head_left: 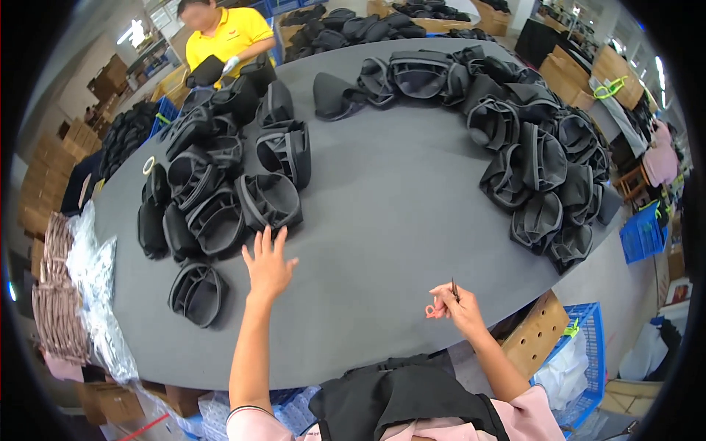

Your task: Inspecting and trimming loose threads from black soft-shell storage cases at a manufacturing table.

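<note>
Grey and smooth, the counter (397, 213) fills the middle of the frame, curving away toward the top. Black bags (228, 191) lie heaped at its left, more (537, 154) along the right and top. The left hand (268, 264) reaches out, fingers spread and holding nothing, just below the nearest bag (268, 200). The right hand (456, 305), at lower centre-right, is closed on small pink-handled snips (441, 305). At upper left a person in yellow (228, 33) works; cardboard boxes (573, 73) and blue crates (643, 231) ring the room.

Grey table (390, 220): black bag shells (220, 191), tape roll (148, 165).
</note>
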Motion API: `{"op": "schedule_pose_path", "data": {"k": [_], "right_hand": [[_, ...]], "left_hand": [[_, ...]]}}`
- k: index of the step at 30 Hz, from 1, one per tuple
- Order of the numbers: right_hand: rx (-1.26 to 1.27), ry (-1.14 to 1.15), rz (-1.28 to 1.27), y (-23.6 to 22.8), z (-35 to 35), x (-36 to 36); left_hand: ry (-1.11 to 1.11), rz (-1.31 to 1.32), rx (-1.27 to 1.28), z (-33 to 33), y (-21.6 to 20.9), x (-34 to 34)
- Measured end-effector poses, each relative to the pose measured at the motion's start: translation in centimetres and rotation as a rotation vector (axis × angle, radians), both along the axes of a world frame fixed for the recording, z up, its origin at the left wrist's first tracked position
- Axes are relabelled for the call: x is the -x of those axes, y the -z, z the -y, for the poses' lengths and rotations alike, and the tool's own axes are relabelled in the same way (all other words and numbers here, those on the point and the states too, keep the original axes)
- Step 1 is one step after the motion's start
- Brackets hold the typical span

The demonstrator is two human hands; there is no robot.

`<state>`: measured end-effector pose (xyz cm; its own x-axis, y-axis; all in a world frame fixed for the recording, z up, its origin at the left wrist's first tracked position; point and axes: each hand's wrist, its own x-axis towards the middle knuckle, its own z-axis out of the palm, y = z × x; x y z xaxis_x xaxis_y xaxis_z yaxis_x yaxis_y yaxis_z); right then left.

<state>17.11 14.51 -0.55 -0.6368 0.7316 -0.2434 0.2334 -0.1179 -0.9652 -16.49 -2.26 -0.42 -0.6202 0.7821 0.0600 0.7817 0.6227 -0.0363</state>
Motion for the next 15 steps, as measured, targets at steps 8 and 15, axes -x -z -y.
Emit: {"op": "schedule_pose_path", "data": {"k": [8,15], "right_hand": [[-0.013,0.006,0.2,0.1,-10.3,5.8],[-0.902,-0.178,0.166,-1.1,-24.1,27.1]], "left_hand": [[-0.001,0.196,-0.078,-4.4,2.8,-1.2],[0.287,0.645,-0.228,-12.2,5.2,-2.7]]}}
